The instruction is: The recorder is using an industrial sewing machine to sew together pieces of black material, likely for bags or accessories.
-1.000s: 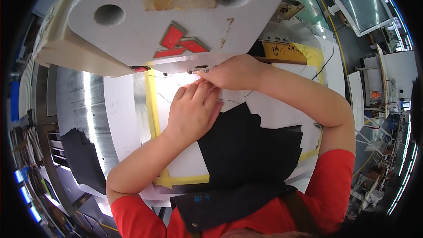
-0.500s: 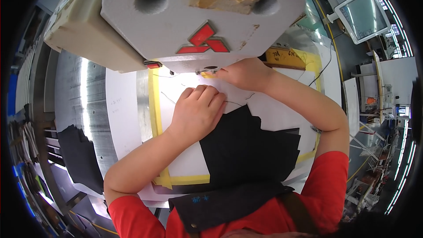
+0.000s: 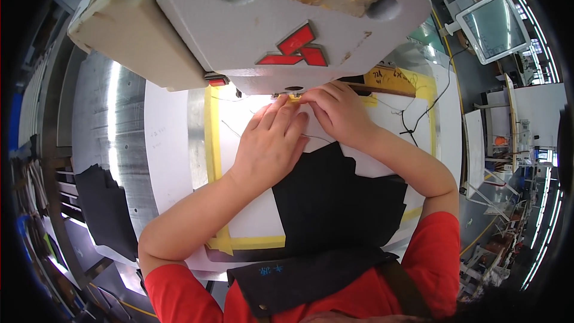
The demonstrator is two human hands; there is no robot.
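Note:
Both my hands meet under the front of a large white sewing machine head (image 3: 227,36). My left hand (image 3: 269,143) lies back up, fingers stretched toward the small metal parts (image 3: 293,96) beneath the head; its thumb is tucked at the side. Beside it, my right hand (image 3: 344,113) has thumb and fingers bent together at those same parts. What lies between its fingertips is hidden. Thin dark thread (image 3: 317,137) runs from beside the left hand across a white work surface (image 3: 251,218). Just below the hands lies a stack of black fabric pieces (image 3: 341,203) with stepped edges.
Yellow tape (image 3: 251,243) borders the white surface. More black pieces (image 3: 104,209) lie on the metal table (image 3: 98,119) at left. A yellow marked strip (image 3: 388,78) sits behind the right hand, near a black cord (image 3: 439,107). A screen (image 3: 495,27) stands at far right.
My left fingers have straightened and moved up to the parts under the machine head. My right forearm has shifted left and its hand lower, closer to the left hand.

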